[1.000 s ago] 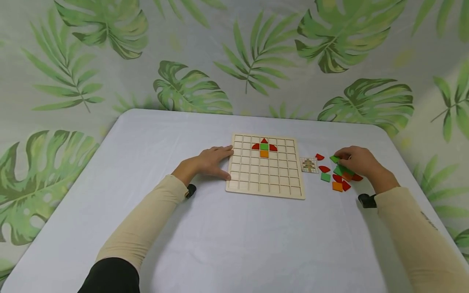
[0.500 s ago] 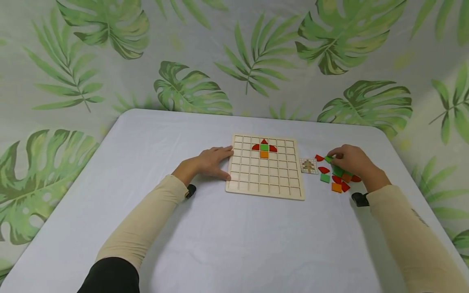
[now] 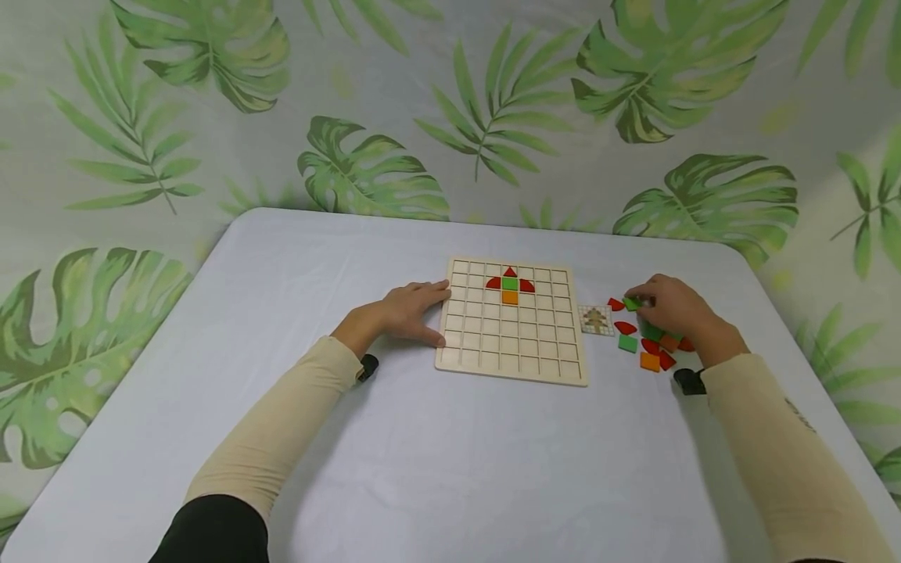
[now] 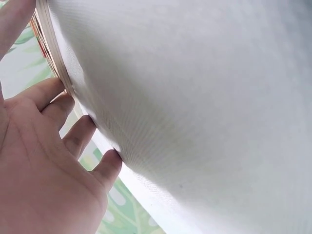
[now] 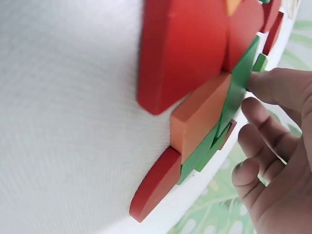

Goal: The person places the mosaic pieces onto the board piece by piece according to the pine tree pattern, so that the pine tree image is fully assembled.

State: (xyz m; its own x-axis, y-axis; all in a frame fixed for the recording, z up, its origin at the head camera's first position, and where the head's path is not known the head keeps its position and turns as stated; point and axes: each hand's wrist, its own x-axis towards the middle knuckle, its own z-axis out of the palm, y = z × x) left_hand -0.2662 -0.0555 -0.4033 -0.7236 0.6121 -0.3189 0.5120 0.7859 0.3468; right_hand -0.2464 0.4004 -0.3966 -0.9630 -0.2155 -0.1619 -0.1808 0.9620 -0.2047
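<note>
My left hand (image 3: pixel 411 311) rests against the left edge of the pale wooden grid board (image 3: pixel 507 352), fingers spread and thumb near its lower corner. The left wrist view shows the fingertips (image 4: pixel 58 85) at that edge. On the board sit red pieces around a green square (image 3: pixel 510 284), with an orange square (image 3: pixel 510 298) below. To the right, my right hand (image 3: pixel 676 306) pinches a small green tile (image 3: pixel 632 303) between thumb and fingers, just over the table beside a loose red piece (image 3: pixel 615 304). The tile's full shape is partly hidden by the fingers.
A small pattern card (image 3: pixel 597 320) lies against the board's right side. Loose red, green and orange pieces, such as an orange square (image 3: pixel 650 362), are heaped under and before the right hand, some overlapping. A leaf-patterned cloth (image 3: pixel 366 164) hangs behind the white table.
My right hand has shifted a little left with the green tile, bringing it close to the upper red piece. The left hand and the board have stayed in place.
</note>
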